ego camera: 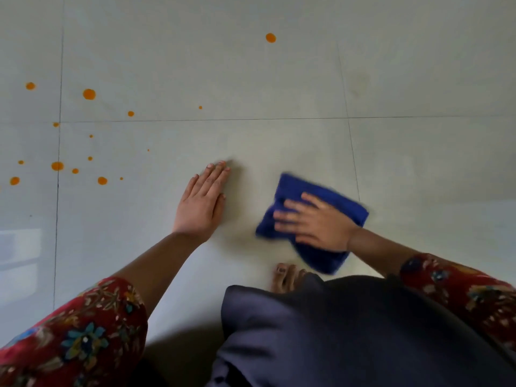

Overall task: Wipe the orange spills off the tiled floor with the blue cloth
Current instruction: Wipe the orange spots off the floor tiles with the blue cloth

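Your right hand [312,222] presses flat, fingers spread, on the one folded blue cloth [296,188]. Your left hand [202,199] lies flat and empty just beside it on the tiled floor [279,141]. The orange spills [57,165], some fifteen drops, lie leftward beyond the left hand, with one lone drop [270,37] far ahead.

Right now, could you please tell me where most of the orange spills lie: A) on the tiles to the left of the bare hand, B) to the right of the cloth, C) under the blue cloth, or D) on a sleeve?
A: the orange spills dot the tiled floor left of the flat left hand, while the right hand presses the blue cloth well to their right.
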A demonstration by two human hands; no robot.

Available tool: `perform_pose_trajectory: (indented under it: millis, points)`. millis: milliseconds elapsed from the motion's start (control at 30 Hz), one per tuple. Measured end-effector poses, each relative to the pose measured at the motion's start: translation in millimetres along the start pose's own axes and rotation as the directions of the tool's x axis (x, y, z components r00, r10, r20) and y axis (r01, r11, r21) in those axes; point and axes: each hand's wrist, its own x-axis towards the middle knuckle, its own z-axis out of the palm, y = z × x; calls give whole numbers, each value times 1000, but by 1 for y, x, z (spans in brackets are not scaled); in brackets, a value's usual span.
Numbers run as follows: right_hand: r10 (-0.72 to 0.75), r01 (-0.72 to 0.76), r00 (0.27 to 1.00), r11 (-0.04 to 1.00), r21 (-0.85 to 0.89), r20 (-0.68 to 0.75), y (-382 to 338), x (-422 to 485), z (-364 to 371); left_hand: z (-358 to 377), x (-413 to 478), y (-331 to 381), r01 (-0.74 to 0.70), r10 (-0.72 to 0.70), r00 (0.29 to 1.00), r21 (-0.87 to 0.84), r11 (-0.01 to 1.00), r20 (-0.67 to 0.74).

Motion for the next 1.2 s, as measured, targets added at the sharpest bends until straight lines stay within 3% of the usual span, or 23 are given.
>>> perform_pose_trajectory:
  millis: [33, 67, 133, 167, 233, 267, 300, 333, 367, 433, 467, 500, 533, 600, 667, 700, 733, 800, 900, 967, 1033, 1133, 1200]
  points:
    - [232, -231, 972, 972, 34, -24, 12, 7, -3, -1, 0, -1, 20, -20, 1000, -5, 1000, 4]
    - [480, -474, 876, 875, 99, -50, 17, 16, -9, -2, -1, -2, 27, -27, 999, 2, 1000, 18]
    - [690, -666, 717, 720, 196, -102, 9, 44, -15, -7, -2, -8, -20, 16, 998, 55, 998, 62]
    - [625, -599, 775, 774, 206, -93, 0, 58, -15, -13, -2, -12, -73, 64, 993, 94, 993, 100]
    - [165, -158, 985, 983, 98, -60, -15, 70, -14, -29, -6, -23, -180, 150, 975, 182, 967, 165]
    - [-59, 60, 998, 997, 53, -24, -8, 72, -16, -39, -9, -29, -217, 175, 965, 216, 952, 198]
    - [-149, 149, 988, 989, 6, -26, 4, 78, -20, -51, -13, -37, -240, 189, 957, 233, 942, 222]
    - [-87, 86, 995, 996, -29, -55, 15, 86, -19, -62, -17, -46, -257, 199, 949, 236, 937, 243]
    - [120, -123, 989, 992, -19, -89, 24, 97, -19, -72, -23, -55, -269, 203, 942, 240, 933, 266]
    - [621, -610, 779, 782, 127, -84, 30, 121, -33, -90, -38, -71, -281, 198, 930, 252, 926, 311]
    - [710, -691, 702, 700, 180, -66, 23, 134, -36, -95, -48, -80, -278, 189, 927, 257, 926, 323]
    - [698, -678, 713, 711, 190, -65, 13, 147, -38, -101, -59, -90, -263, 166, 927, 271, 926, 336]
    - [602, -589, 797, 793, 153, -52, 1, 150, -37, -104, -66, -95, -265, 157, 925, 293, 919, 346]
    - [177, -176, 984, 983, 46, -20, -15, 145, -34, -112, -82, -106, -242, 121, 935, 351, 905, 333]
    - [-204, 207, 974, 978, -16, 102, 8, 139, -38, -117, -96, -111, -162, 61, 959, 357, 920, 276]
    - [-280, 289, 949, 956, -48, 146, 25, 142, -42, -115, -101, -110, -101, 24, 971, 318, 943, 238]
    - [-273, 289, 948, 954, -83, 164, 41, 156, -49, -113, -109, -113, -6, -47, 981, 270, 963, 190]
    - [-76, 93, 978, 993, -77, 193, 68, 183, -64, -101, -121, -118, 194, -208, 975, 156, 969, 79]
    - [85, -92, 938, 996, 6, 335, 56, 226, -79, -82, -139, -130, 462, -463, 886, -34, 886, -23]
    - [1, -11, 940, 1000, 27, 341, 20, 247, -81, -73, -149, -137, 562, -573, 815, -131, 817, -79]
    - [-222, 228, 947, 974, 3, 233, -16, 248, -68, -69, -157, -147, 606, -622, 775, -146, 782, -111]
    - [-514, 547, 821, 833, -85, 247, -19, 239, -62, -65, -165, -160, 617, -628, 769, -118, 778, -120]
    - [-439, 463, 882, 875, -143, 169, -6, 247, -64, -61, -167, -163, 626, -635, 762, -107, 773, -129]
